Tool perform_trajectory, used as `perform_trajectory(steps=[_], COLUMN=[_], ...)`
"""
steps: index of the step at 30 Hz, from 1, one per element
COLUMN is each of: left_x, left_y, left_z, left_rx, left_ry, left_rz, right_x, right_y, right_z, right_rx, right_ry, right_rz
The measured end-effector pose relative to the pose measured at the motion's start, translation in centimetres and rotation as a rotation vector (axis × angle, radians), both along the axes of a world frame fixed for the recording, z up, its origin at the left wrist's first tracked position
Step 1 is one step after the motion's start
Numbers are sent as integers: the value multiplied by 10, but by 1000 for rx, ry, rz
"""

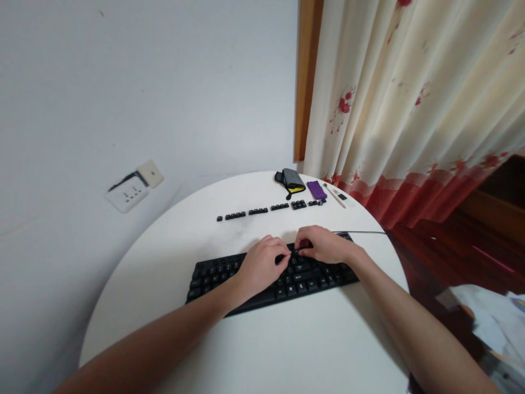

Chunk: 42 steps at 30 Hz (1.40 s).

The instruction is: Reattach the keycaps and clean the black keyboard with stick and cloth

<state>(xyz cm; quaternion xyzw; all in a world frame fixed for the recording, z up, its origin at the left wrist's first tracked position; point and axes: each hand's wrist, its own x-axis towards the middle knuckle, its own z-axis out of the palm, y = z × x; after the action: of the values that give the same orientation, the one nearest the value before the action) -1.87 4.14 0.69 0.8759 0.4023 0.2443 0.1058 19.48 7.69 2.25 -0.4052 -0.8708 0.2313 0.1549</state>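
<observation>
A black keyboard (pixel 262 299) lies slightly aslant on a round white table (pixel 303 334). My left hand (pixel 261 264) rests over its middle, thumb and forefinger pinched together near the top row. Close beside it, my right hand (pixel 322 244) bends its fingers down onto the upper right part of the keys, thumb and forefinger closed. Whatever either pinch holds is too small and hidden to make out. Beyond the keyboard, loose black keycaps (pixel 258 211) stand in small groups along a line, with a single keycap (pixel 219 218) at the left end.
At the table's far side lie a grey and yellow cloth (pixel 293 180), a purple cloth (pixel 316 190) and a thin light-coloured brush (pixel 334 196). A cable (pixel 363 232) runs off the right edge. A wall socket (pixel 127 193) is at left, a curtain (pixel 369 109) at right.
</observation>
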Motion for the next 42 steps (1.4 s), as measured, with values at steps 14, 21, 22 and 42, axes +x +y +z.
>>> perform_trajectory(steps=[14,21,22,42], left_x=[-4,-4,-4,-3], left_y=[-2,-2,-2,-3], left_z=[3,6,6,1], left_rx=[7,-5,-5,35], left_ry=[85,94,99,85], left_rz=[-55,-69,-68,-68], right_x=[-4,-3,-3,13], right_y=[11,14,14,22], right_z=[-12,-20,-21,-13], right_rx=[-50,-113,-118,-265], right_ry=[114,32,24,216], right_rz=[-67,-153,-149,5])
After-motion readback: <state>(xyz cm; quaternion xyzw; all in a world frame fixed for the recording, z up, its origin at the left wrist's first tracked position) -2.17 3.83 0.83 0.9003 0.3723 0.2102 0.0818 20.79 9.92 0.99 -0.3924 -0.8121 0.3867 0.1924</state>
